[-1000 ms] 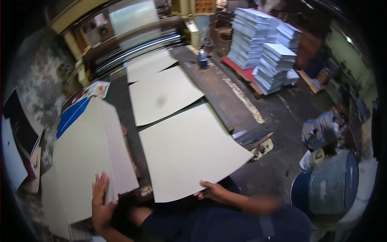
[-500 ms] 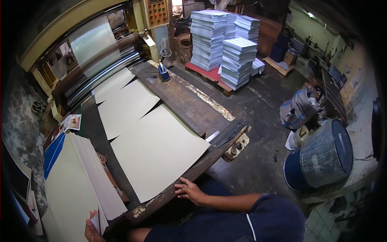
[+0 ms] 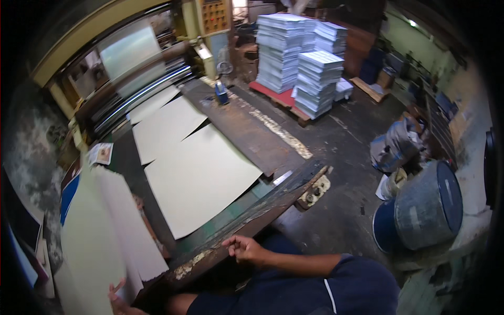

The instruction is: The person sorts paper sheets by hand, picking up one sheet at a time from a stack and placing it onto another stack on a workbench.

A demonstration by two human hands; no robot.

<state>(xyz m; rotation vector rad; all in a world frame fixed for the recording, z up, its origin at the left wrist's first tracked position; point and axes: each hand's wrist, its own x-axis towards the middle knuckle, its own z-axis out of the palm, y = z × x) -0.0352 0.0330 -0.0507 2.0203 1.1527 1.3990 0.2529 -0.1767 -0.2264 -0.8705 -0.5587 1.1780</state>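
My left hand (image 3: 120, 303) is at the near edge of the tall stack of cream paper sheets (image 3: 92, 226) on the left. Its thumb and finger show apart against the paper, but blur hides whether they grip a sheet. My right hand (image 3: 245, 250) hovers by the front edge of the machine's feed table (image 3: 210, 247), fingers loosely bent, holding nothing. Ahead of it lies a large cream sheet (image 3: 202, 178) on the green and dark bed. More sheets (image 3: 168, 126) overlap beyond it, leading to the shiny rollers (image 3: 142, 86).
A blue object (image 3: 221, 93) stands on the table's right side strip. Tall stacks of white paper (image 3: 281, 52) stand on a red-topped pallet (image 3: 278, 98). At right are a blue drum (image 3: 443, 191), a metal drum (image 3: 415, 210) and a stuffed sack (image 3: 391, 147). A control panel (image 3: 214, 16) is beside the rollers.
The sheets on the bed have moved away toward the rollers, uncovering a green strip near the front edge. My right hand's fingers have curled in. My left hand has shifted slightly down and left.
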